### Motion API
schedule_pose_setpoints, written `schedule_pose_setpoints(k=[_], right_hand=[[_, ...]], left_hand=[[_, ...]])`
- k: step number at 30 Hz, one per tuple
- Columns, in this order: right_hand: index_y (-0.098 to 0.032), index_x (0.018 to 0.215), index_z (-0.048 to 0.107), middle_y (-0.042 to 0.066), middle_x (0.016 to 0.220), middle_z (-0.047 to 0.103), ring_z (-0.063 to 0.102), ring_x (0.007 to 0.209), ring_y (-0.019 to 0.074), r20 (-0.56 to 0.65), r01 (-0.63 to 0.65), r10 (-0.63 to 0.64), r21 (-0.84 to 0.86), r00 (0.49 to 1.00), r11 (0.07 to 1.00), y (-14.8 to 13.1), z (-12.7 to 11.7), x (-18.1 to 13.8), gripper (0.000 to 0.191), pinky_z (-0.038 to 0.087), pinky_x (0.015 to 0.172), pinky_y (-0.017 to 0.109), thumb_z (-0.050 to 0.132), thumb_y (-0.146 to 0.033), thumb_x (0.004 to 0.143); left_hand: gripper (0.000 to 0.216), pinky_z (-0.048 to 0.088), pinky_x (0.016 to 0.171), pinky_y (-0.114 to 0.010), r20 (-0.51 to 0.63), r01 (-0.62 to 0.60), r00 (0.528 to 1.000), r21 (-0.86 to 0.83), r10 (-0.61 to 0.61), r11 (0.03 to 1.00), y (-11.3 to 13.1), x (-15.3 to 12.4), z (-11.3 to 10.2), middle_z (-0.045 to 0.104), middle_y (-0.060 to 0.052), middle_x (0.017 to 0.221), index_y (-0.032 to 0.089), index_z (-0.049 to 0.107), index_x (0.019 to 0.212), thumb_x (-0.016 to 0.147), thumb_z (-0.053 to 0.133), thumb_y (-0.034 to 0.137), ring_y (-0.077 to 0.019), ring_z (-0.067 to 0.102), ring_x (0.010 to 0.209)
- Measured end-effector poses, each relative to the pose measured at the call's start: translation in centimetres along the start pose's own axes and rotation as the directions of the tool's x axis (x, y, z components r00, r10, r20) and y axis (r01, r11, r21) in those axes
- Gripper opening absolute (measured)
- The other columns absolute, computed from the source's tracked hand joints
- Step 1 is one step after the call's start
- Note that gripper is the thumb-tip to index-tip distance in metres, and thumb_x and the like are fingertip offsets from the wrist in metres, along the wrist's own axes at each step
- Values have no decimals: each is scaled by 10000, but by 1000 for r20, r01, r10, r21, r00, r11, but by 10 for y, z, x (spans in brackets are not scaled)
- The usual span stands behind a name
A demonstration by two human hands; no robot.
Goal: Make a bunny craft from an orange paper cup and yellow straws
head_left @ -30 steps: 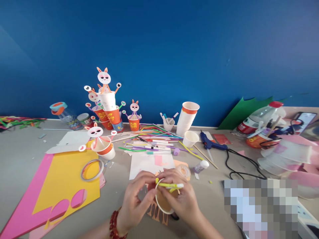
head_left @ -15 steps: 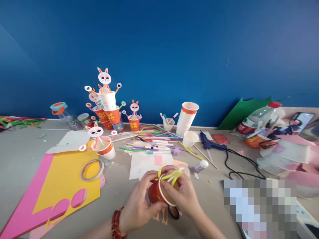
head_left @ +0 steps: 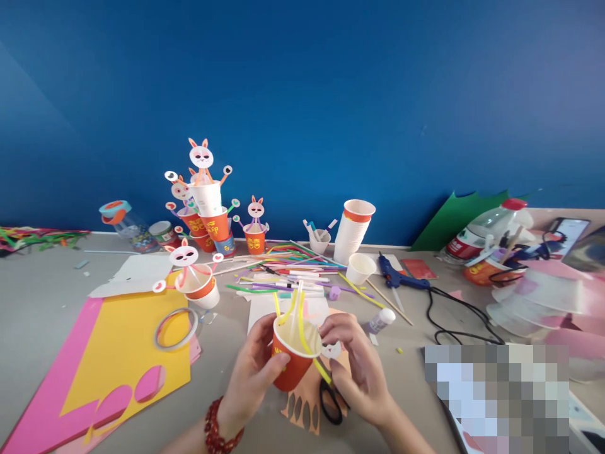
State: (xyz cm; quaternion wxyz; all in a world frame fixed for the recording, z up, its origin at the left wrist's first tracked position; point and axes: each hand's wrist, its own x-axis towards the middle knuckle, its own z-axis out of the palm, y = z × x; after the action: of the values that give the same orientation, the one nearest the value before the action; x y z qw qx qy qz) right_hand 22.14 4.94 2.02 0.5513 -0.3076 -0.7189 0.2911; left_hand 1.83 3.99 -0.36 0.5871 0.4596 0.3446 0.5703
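My left hand [head_left: 250, 372] is wrapped around a red paper cup [head_left: 290, 369] with a white rim, tilted so its mouth faces me. Yellow pipe cleaners [head_left: 301, 318] and white strips stand up out of the cup; one yellow length hangs over the rim toward the right. Just right of the cup, my right hand [head_left: 362, 366] has its fingers curved and apart, with no visible grip on anything. Below it lie black-handled scissors [head_left: 331, 407] on an orange paper sheet [head_left: 300, 410] with cut-out slots. A white round paper face [head_left: 331, 350] is partly hidden behind the right fingers.
Rabbit-faced cup figures [head_left: 201, 154] stand at the back left. Yellow card [head_left: 137, 334] and a tape roll [head_left: 158, 337] lie left. Loose pipe cleaners and markers [head_left: 302, 277] spread behind the cup. A glue stick [head_left: 382, 320], glue gun [head_left: 401, 277] and stacked cups [head_left: 352, 236] are rightward.
The cup has tipped more upright, and its yellow pipe cleaners now stand up. My right hand has come off the cup and moved slightly right, uncovering the scissors.
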Motion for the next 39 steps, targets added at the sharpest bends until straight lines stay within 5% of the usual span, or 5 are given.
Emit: schedule_pose_setpoints(k=[5,12,19,31,39], right_hand=[[-243,1105,622,99,1094,620,615,991,266,16,210,-213,-248,977,946,-1,6,0,357,526,832,413,630,-73,792],[-232,1122,645,106,1043,694,663,957,265,71,392,-388,-269,919,880,-6,1,6,348,575,805,454,579,-39,840],[-268,1029,610,63,913,664,678,848,252,-47,287,-300,-182,953,940,-13,1,4,343,579,737,444,562,-39,779],[-255,1175,611,117,1064,742,714,830,246,69,338,-331,-202,941,919,-9,0,9,404,563,720,403,568,-47,832],[-248,1210,578,111,1100,725,703,1004,252,69,191,-184,-116,981,975,-5,1,2,408,586,836,383,570,-52,852]], left_hand=[[471,539,999,-366,-39,14,999,-27,-15,1000,2,-1,-4,653,-105,1334,249,593,1307,862,734,313,-279,629,1213],[489,542,1000,-343,-73,-26,997,-22,24,999,0,-2,-4,652,-111,1349,246,591,1314,852,744,293,-280,639,1214],[494,547,994,-291,-68,-84,994,19,85,996,2,-4,-6,653,-76,1362,289,577,1316,853,748,261,-251,638,1229],[503,550,1008,-338,-67,-75,995,36,77,997,1,-5,-4,641,-105,1376,257,558,1327,857,737,273,-279,634,1235],[518,550,1007,-325,-66,-82,994,41,84,996,0,-6,-5,631,-108,1383,262,557,1333,851,744,246,-277,632,1237]])
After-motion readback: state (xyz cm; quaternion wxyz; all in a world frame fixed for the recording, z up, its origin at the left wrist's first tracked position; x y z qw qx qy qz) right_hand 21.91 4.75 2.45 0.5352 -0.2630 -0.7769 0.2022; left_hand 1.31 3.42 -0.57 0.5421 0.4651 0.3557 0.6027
